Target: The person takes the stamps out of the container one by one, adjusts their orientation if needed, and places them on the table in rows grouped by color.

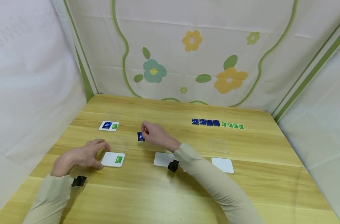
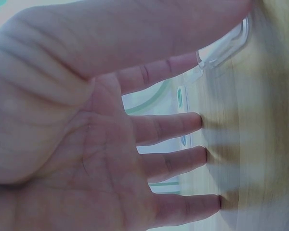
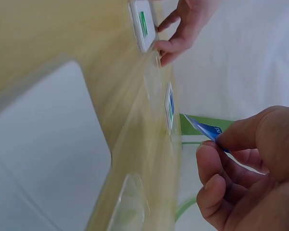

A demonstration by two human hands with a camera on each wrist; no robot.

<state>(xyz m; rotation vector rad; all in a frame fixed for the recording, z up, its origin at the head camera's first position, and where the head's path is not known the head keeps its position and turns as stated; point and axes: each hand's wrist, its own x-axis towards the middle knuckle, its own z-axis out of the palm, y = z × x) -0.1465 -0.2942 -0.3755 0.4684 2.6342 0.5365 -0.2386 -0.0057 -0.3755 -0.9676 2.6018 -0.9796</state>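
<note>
Between the thumb and forefinger of my right hand (image 1: pixel 157 134) is a small dark-blue sticker (image 1: pixel 141 137), held above the table left of centre. In the right wrist view this sticker (image 3: pixel 207 129) looks thin and slightly bent. My left hand (image 1: pixel 86 154) grips the left side of a flat white box (image 1: pixel 110 159) with thumb and forefinger at its corners. A green sticker (image 1: pixel 118 159) lies on the right part of that box. The other left fingertips (image 2: pixel 213 203) touch the tabletop in the left wrist view.
Behind stands another white box (image 1: pixel 109 128) bearing a blue and a green sticker. Two plain white boxes (image 1: pixel 162 159) (image 1: pixel 222 165) lie to the right. Clear plastic covers (image 1: pixel 218 145) rest behind boxes. Several blue stickers (image 1: pixel 206 122) and green stickers (image 1: pixel 232 125) form a row at back right.
</note>
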